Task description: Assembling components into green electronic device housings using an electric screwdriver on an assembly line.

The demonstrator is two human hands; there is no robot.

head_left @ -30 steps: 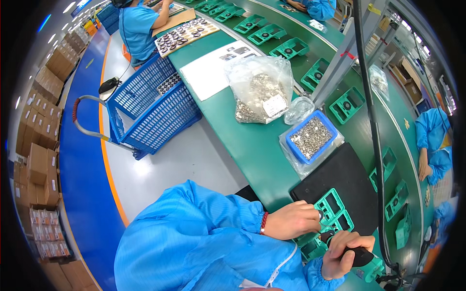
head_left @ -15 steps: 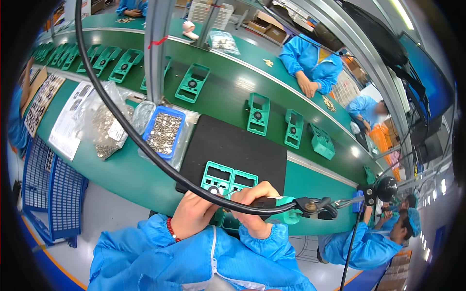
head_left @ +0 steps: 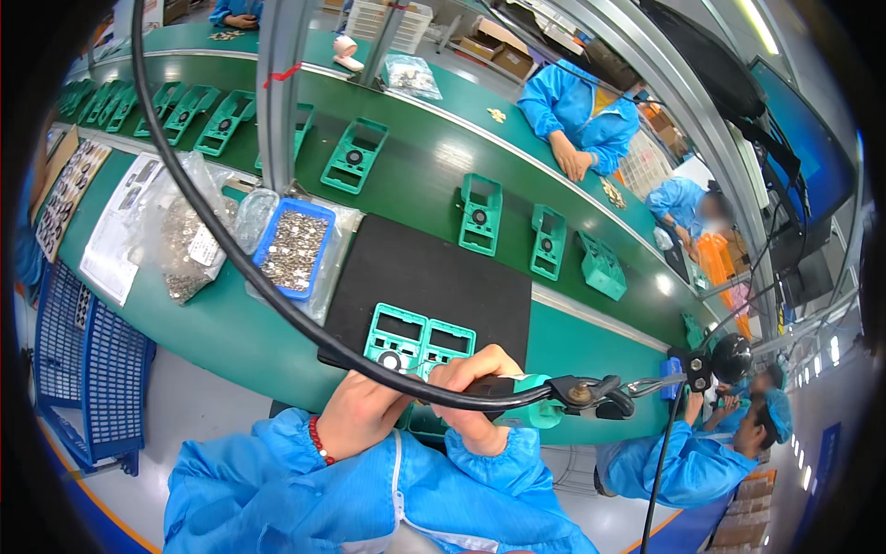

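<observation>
An open green plastic housing [head_left: 448, 343] in two halves, with a round black speaker-like part in the left half, lies on the near edge of a black mat [head_left: 434, 277]. My right hand [head_left: 471, 392] is wrapped round an electric screwdriver [head_left: 538, 411] with a black-and-teal body, held sideways over the near part of the housing. Close beside it, my left hand [head_left: 365, 411] has its fingers bent together at the housing's near edge. A thick black cable passes in front of both hands, and the left fingertips and the screwdriver's tip are hidden.
A blue tray [head_left: 295, 249] of small metal screws and a plastic bag [head_left: 189, 240] of similar pieces stand to the left. Several green housings [head_left: 480, 214] lie on the conveyor beyond the mat. A metal post [head_left: 277, 111] rises ahead. Co-workers [head_left: 581, 120] sit across and at right.
The whole view has shifted slightly, so the scene sits a little farther left. Both hands stay at the housing, and the screwdriver remains in my right hand.
</observation>
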